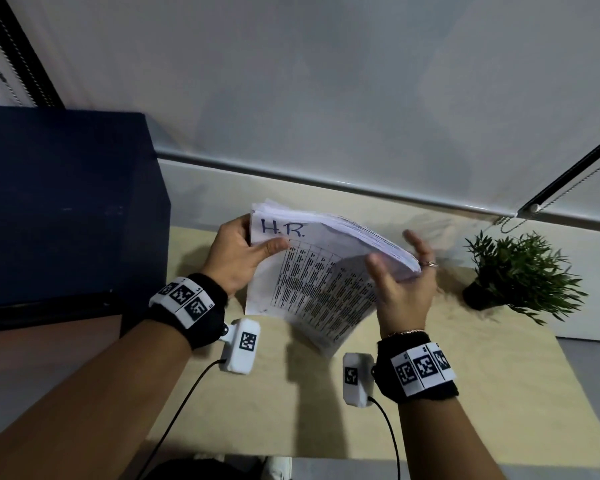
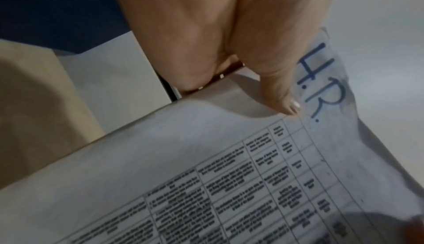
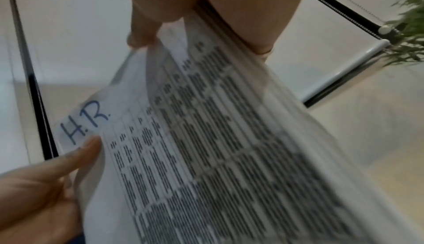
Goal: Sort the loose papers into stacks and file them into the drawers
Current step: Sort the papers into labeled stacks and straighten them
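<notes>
A thick stack of papers (image 1: 323, 271) is held tilted above the beige tabletop (image 1: 471, 393). Its top sheet carries "H.R." in blue ink over a printed table. My left hand (image 1: 250, 251) grips the stack's upper left corner, thumb on the top sheet below the lettering and fingers behind. My right hand (image 1: 400, 268) holds the right edge, thumb in front and fingers behind the fanned sheet edges. The left wrist view shows the left thumb (image 2: 282, 92) pressing the sheet (image 2: 206, 157). In the right wrist view the stack (image 3: 218, 139) runs blurred from under my right hand (image 3: 206, 3).
A dark blue cabinet (image 1: 59, 209) stands at the left, against the table; no drawer front shows. A small potted plant (image 1: 520, 271) sits at the right back of the table. A roller blind with a bead chain (image 1: 510, 223) hangs behind.
</notes>
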`<action>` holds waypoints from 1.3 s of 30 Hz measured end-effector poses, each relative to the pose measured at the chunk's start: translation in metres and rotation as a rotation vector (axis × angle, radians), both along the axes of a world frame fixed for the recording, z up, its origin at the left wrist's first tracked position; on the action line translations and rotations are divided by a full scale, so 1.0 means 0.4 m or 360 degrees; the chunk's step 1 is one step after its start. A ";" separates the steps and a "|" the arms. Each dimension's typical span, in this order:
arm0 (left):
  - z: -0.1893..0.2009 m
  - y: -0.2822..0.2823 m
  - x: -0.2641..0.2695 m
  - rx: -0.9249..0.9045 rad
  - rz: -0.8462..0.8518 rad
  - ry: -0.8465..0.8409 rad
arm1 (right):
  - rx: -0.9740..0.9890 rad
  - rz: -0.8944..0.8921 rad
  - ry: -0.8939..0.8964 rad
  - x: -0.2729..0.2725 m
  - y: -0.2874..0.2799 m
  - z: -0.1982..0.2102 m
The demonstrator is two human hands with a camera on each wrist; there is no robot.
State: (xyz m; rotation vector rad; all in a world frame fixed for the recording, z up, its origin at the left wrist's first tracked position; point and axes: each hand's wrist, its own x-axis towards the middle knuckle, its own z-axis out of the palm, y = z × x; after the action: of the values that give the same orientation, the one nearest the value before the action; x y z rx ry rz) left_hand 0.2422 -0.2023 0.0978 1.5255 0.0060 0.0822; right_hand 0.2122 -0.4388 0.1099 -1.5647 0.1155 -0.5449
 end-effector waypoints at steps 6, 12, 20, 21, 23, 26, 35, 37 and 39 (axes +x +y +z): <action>0.011 -0.019 -0.001 -0.0066 0.0041 -0.0131 | 0.0036 -0.0003 0.0017 -0.010 -0.008 -0.019; -0.025 0.006 0.011 0.0026 -0.0194 0.0000 | 0.0119 0.0207 0.0217 -0.011 -0.016 -0.014; -0.014 0.008 0.030 0.0070 -0.0255 0.0107 | 0.0207 0.0265 0.0227 0.009 -0.017 0.010; -0.015 0.008 0.030 0.0069 -0.0247 0.0114 | 0.0218 0.0267 0.0221 0.011 -0.022 0.012; -0.016 0.007 0.027 0.0055 -0.0222 0.0144 | 0.0286 0.0289 0.0184 0.009 -0.016 0.015; -0.017 0.006 0.023 0.0045 -0.0195 0.0145 | 0.0193 0.0142 0.0110 0.006 -0.013 -0.002; -0.019 0.003 0.022 -0.0018 -0.0114 0.0053 | 0.0106 0.0169 0.0136 0.018 -0.012 -0.002; -0.021 0.003 0.021 -0.0058 -0.0065 0.0009 | 0.0053 0.0155 0.0184 0.029 -0.012 -0.011; -0.017 -0.003 0.017 -0.0098 0.0012 -0.0045 | 0.0018 0.0181 0.0138 0.031 -0.013 -0.012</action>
State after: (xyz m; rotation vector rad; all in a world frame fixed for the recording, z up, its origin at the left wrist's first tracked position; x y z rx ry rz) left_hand 0.2491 -0.2036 0.0910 1.4629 -0.0082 0.1088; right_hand 0.2246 -0.4441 0.1050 -1.5738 0.0947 -0.3863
